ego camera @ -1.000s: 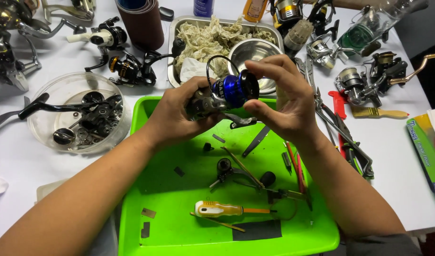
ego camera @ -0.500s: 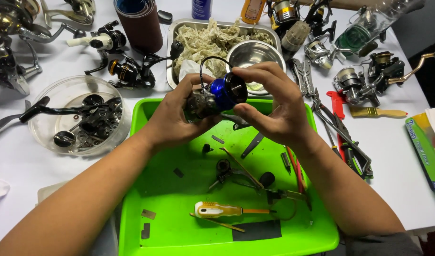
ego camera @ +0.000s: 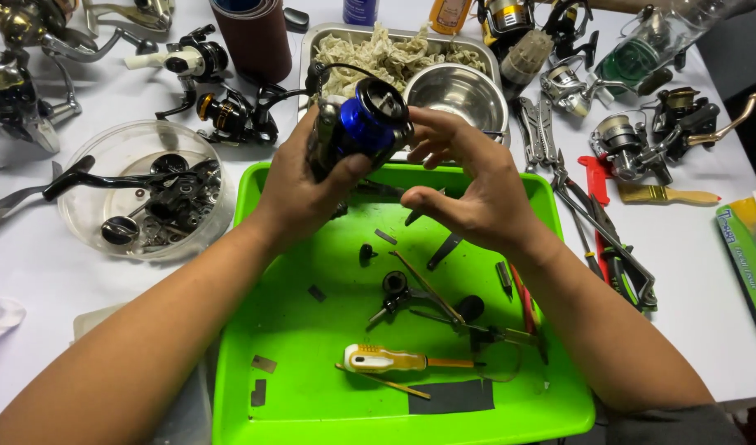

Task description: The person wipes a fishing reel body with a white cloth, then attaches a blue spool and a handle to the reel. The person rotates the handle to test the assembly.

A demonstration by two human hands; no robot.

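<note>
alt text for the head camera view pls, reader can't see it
A person's left hand holds a blue fishing reel above a bright green tray of small parts and a yellow-handled screwdriver, with the right hand open beside the reel. More reels, pliers and bowls lie around on the white table.

I have a single view to work with, from the camera worn on the head, so nothing overlaps with a second angle. It looks steeply down and forward over the white desk (ego camera: 699, 264), close enough that both forearms enter from the bottom edge and fill the lower half. The green tray (ego camera: 312, 330) sits dead centre, near the lens. The far edge of the frame reaches the steel tray (ego camera: 312, 49) at the back. The desk's right edge shows at the side.
</note>
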